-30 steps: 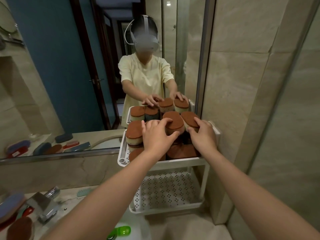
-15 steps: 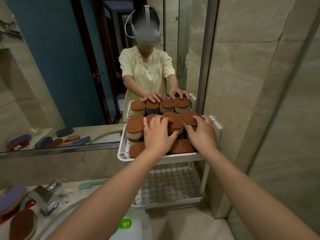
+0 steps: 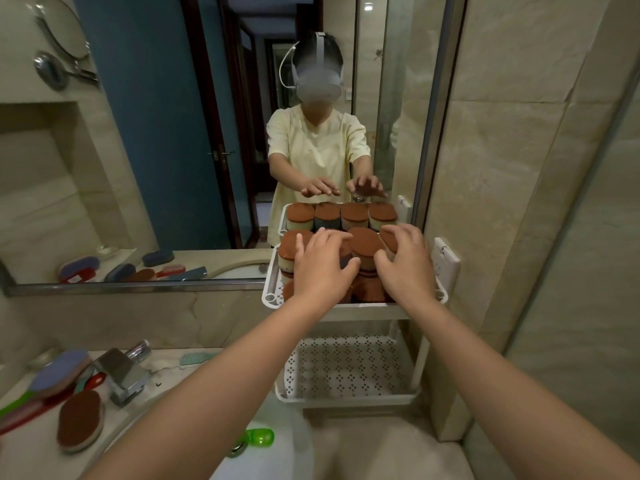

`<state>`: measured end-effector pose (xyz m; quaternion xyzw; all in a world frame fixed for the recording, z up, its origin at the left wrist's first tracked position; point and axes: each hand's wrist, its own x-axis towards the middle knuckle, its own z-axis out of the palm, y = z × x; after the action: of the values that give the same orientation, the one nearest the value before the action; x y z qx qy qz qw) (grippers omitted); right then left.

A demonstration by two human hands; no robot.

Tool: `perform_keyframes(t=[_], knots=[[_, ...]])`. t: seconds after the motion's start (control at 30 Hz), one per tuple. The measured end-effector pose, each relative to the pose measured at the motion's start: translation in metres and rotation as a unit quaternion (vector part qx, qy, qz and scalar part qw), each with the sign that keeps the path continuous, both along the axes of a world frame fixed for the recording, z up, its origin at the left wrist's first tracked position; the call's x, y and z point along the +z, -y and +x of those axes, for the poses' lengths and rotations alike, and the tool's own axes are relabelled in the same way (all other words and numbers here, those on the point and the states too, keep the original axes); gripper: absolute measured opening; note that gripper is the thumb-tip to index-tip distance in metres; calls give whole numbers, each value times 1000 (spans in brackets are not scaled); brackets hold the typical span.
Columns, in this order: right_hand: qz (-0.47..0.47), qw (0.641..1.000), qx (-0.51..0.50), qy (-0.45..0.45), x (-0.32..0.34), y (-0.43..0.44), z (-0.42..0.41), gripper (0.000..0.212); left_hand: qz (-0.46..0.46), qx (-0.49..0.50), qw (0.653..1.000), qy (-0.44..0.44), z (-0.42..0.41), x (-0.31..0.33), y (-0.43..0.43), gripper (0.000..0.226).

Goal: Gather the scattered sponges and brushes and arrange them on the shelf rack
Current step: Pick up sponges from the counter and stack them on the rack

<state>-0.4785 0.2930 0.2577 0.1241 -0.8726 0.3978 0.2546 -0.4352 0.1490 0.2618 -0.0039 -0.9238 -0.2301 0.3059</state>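
**Top tier packed, hands squaring the sponges; desk still has strays**

I see the beige marble desk [image 3: 41, 445] at lower left. The white perforated plastic two-tier shelf rack [image 3: 346, 398] stands at its right end against the tiled wall. The rack's upper tier is packed with brown-topped oval sponges [image 3: 363, 244], upright in touching rows. The lower tier holds nothing.

Left hand [image 3: 322, 268] is spread flat over the middle sponges. Right hand [image 3: 408, 265] is arched over the right-most ones. Fingers [image 3: 313, 240] on both are splayed and loose, gripping nothing. I can't tell if they touch the tops or sit just above them.

My read: this is the patting and levelling step on the top tier, and it's about done.

Still on the desk, well apart from the rack:
- brown oval sponge pad [image 3: 80, 420]
- blue-topped brush [image 3: 59, 374]
- red-handled brush [image 3: 95, 381]
- teal comb-like brush [image 3: 194, 358], behind the chrome tap [image 3: 121, 375]

Next I'd lift both hands off without tipping the rows, swing left to the strays, and load them onto the lower tier.
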Motion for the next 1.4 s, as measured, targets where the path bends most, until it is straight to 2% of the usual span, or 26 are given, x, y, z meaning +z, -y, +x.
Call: perform_keyframes(t=[0.2,0.37,0.57,0.83,1.13,1.4], knots=[[-88,988,121,-46,7,44,43,41,162,2,986,-47,46,-4,25,31],[-129,967,210,-66,-5,88,83,43,199,51,976,-77,93,-14,63,27],[-119,944,306,-37,-25,145,124,45,221,132,963,-76,144,-35,111,30],[-109,912,391,53,-62,217,169,48,258,238,935,-55,210,-69,169,33],[-44,876,461,133,-98,312,222,43,281,361,888,-43,296,-104,247,26],[30,846,500,183,-126,412,273,45,297,434,850,26,368,-142,339,27]])
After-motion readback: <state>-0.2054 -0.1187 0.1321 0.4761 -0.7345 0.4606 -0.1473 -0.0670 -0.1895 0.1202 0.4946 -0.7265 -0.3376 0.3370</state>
